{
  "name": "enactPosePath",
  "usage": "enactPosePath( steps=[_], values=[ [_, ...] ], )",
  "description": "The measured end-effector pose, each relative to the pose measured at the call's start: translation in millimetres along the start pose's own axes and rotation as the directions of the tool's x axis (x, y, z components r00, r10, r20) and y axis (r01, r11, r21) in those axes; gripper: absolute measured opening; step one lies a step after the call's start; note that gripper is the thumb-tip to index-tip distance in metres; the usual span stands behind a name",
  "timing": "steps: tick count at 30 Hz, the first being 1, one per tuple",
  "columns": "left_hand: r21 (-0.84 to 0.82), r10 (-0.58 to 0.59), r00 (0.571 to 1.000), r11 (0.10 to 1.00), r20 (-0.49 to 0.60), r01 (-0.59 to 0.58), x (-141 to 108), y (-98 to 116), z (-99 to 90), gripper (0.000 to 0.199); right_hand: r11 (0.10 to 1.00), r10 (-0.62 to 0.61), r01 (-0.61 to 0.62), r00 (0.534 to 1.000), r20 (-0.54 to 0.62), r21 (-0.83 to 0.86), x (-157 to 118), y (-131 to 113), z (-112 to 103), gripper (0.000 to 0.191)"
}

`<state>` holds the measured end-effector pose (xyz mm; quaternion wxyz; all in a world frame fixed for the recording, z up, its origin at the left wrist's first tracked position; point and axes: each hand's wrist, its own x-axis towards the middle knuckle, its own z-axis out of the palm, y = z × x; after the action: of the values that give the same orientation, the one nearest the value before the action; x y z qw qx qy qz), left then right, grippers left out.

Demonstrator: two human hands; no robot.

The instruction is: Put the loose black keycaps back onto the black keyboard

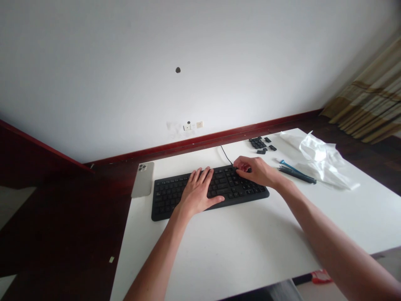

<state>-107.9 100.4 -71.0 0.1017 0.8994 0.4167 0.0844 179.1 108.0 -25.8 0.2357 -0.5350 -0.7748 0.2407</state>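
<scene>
A black keyboard (169,197) lies on the white table, its cable (226,154) running off the back edge. My left hand (198,192) rests flat across its middle keys, fingers spread and thumb stretched to the right. Over the right part of the keyboard, by the number pad, my right hand (253,169) is bent with its fingers curled and closed together. What those fingers hold, if anything, is hidden. Several loose black keycaps (257,144) lie behind the keyboard at the right, some in a cluster and a few apart.
A phone (143,179) lies face down left of the keyboard. To the right are a slim blue tool (293,168), a black tool (297,174) and a crumpled clear plastic bag (326,161). Wall sockets (193,126) sit beyond the white table (219,246).
</scene>
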Motion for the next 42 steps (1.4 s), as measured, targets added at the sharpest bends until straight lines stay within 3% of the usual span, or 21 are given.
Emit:
enactPosePath(
  steps=[5, 10, 13, 17, 22, 29, 33, 42],
  values=[
    [-0.007, -0.001, 1.0, 1.0, 0.003, 0.001, 0.1, 0.8, -1.0, 0.1, 0.997, -0.013, 0.011, 0.999, 0.029, 0.072, 0.3, -5.0, 5.5, 0.02],
    [-0.007, 0.001, 1.0, 1.0, 0.002, -0.001, -0.2, 0.3, -0.5, 0.1, 0.989, 0.089, -0.08, 0.994, -0.069, 0.126, 0.8, 1.9, 5.5, 0.027],
    [-0.005, 0.001, 1.0, 1.0, -0.002, -0.001, -0.3, 0.4, -0.4, 0.1, 0.997, 0.049, -0.044, 0.994, -0.1, 0.058, 2.6, 5.6, 5.3, 0.025],
    [0.001, -0.005, 1.0, 1.0, 0.002, 0.005, -0.1, 1.0, -1.0, 0.1, 0.999, -0.042, 0.04, 0.997, -0.067, -0.025, 4.8, 12.1, 5.0, 0.022],
    [-0.003, -0.004, 1.0, 1.0, 0.012, 0.004, -0.1, 0.7, -1.5, 0.101, 0.996, -0.035, 0.035, 0.999, 0.001, -0.086, 3.6, 22.4, -1.4, 0.024],
    [-0.01, -0.007, 1.0, 1.0, 0.007, 0.007, -0.6, 0.3, -1.2, 0.101, 0.999, -0.03, 0.031, 0.998, 0.052, -0.021, 1.1, 22.8, -10.8, 0.02],
    [-0.01, -0.005, 1.0, 1.0, 0.007, 0.005, -0.3, 0.0, -0.7, 0.101, 0.996, -0.089, 0.09, 0.993, 0.081, -0.016, 1.4, 19.9, -10.4, 0.015],
    [-0.011, 0.0, 1.0, 1.0, 0.002, 0.0, -0.8, -0.4, -0.5, 0.1, 0.995, -0.089, 0.091, 0.995, 0.043, -0.039, 2.8, 17.3, -5.4, 0.019]
  ],
)
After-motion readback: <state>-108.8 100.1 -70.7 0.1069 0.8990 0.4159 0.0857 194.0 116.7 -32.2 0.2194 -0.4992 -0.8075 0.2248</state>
